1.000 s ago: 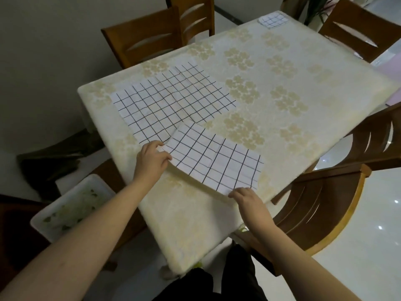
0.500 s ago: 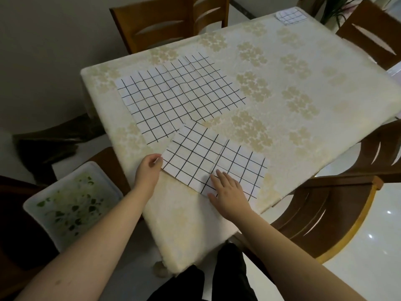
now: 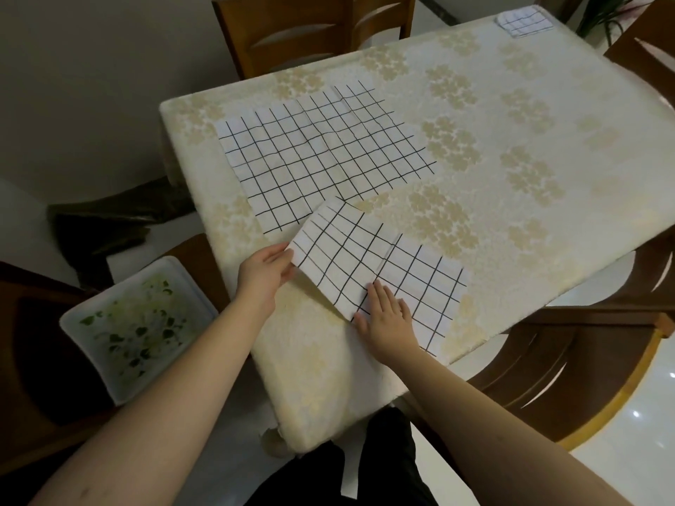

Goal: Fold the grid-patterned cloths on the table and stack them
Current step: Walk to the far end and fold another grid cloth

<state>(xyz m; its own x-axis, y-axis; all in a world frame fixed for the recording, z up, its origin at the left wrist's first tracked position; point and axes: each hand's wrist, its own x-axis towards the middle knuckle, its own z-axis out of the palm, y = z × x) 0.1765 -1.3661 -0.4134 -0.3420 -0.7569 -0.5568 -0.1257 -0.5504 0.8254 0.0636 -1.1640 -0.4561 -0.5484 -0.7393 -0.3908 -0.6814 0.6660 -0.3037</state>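
- Two bare forearms are seen reaching in from the near edge, above dark clothing at the bottom of the view.
- The right hand (image 3: 388, 318) is laid flat, fingers straight and slightly spread, on the near edge of the folded cloth (image 3: 380, 272); its grip is wide and nothing is clasped.
- The left hand (image 3: 263, 275) is placed at the cloth's left corner, which is pinched between thumb and fingers and lifted a little off the surface, so that a shadow is cast beneath it.
- The folded cloth is a thin white fabric ruled with black lines into squares; a long rectangle is formed, set diagonally near the near-right edge of the bench (image 3: 548, 220), and a crease is seen across its middle.
- The bench is covered with a cream, textured covering patterned with pale gold clover-like clusters; its corners are rounded and the covering hangs over the near corner.
- A white rectangular tray (image 3: 138, 326) with green leafy scraps is seen low at the left, beside the bench.
- Just beyond the folded piece, its far corner overlapping it, an unfolded cloth (image 3: 321, 158) of the same grid fabric is spread flat, wrinkled by faint fold lines.
- At the far right corner a small folded cloth (image 3: 523, 20) of the same pattern is lying.
- Wooden chairs with curved slatted backs are stood at the far side (image 3: 310, 34) and the right (image 3: 569, 363).
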